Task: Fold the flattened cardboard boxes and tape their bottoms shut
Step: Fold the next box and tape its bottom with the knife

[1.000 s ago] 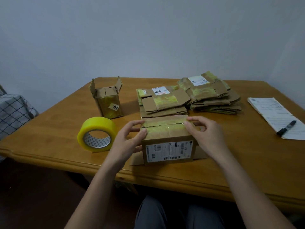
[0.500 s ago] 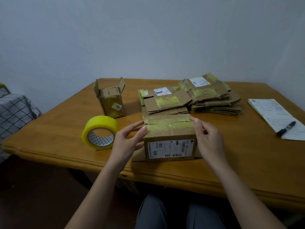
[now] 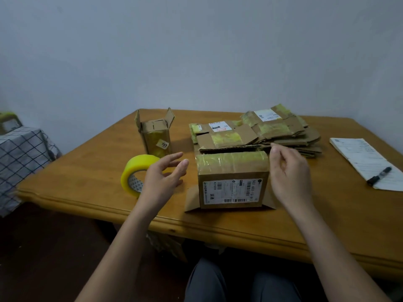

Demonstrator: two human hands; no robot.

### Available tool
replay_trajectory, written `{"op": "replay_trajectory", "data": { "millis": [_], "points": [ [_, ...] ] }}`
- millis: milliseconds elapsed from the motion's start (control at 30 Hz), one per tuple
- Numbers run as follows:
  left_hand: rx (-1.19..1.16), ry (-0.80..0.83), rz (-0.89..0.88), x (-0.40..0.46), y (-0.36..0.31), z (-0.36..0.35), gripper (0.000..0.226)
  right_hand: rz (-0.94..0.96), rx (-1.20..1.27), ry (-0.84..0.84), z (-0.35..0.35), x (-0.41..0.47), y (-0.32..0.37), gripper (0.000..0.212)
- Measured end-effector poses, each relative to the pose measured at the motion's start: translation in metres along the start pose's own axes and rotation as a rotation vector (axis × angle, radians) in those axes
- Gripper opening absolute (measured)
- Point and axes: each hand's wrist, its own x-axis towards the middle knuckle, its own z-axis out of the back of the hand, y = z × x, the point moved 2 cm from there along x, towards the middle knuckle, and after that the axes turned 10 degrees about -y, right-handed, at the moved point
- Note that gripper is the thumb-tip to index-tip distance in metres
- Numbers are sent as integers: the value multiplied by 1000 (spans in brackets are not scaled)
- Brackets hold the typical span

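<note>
The taped box (image 3: 232,178) stood between your hands: your left hand (image 3: 162,179) hovered open, empty; your right hand (image 3: 287,173) hung loosely curled, holding nothing. Light, stiff cardboard, probably; grip its side walls.

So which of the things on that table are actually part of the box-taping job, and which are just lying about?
Part of the job:
- taped box between the hands
- yellow tape roll
- flattened boxes stacked behind
- small upright box, flaps open
- left hand, right hand, both holding nothing

Lying about:
- paper pad
- black marker on it
- checked cloth beside the table
</note>
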Motion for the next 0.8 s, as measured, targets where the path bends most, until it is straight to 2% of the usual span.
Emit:
{"op": "replay_trajectory", "data": {
  "millis": [100,167,267,333,467,567,700,800],
  "points": [
    [51,-153,-133,3,-5,23,25,97,44,-160,3,-5,25,30],
    [81,-289,-228,6,-6,43,14,173,134,-209,0,-13,50,24],
    [177,-458,-305,10,0,74,14,247,311,-114,-18,-31,87,21],
    [246,-488,-278,12,12,92,22,267,423,-9,-36,-47,108,21],
    [290,-395,-133,16,47,112,49,248,527,221,-83,-86,132,23],
    [209,-255,15,23,73,116,64,115,461,424,-120,-109,128,32],
    [125,-91,70,34,98,115,65,-46,269,591,-154,-126,107,42],
    [58,-44,32,45,106,117,60,-69,174,622,-168,-129,97,46]
  ]
}}
